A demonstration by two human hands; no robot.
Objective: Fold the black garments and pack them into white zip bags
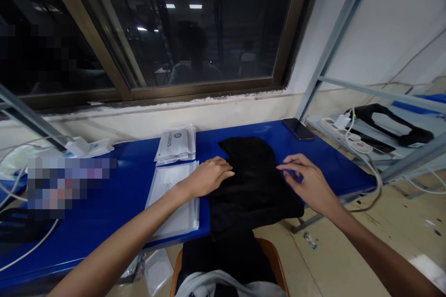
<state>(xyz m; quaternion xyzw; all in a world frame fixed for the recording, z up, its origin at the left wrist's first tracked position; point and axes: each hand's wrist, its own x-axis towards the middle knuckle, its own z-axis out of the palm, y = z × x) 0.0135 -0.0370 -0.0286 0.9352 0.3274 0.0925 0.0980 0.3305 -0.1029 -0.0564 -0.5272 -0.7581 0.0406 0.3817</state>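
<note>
A black garment (252, 181) lies on the blue table (114, 195) and hangs over its front edge. My left hand (209, 176) rests flat on the garment's left edge, fingers stretched out and together. My right hand (308, 181) hovers at the garment's right edge, fingers spread and slightly curled, holding nothing.
Flat clear plastic bags (174, 195) lie left of the garment, with a stack of white packets (176, 144) behind them. A phone (298, 128) sits at the table's far right corner. A power strip with cables (343, 132) lies on a shelf to the right. A wooden chair (272, 250) stands below.
</note>
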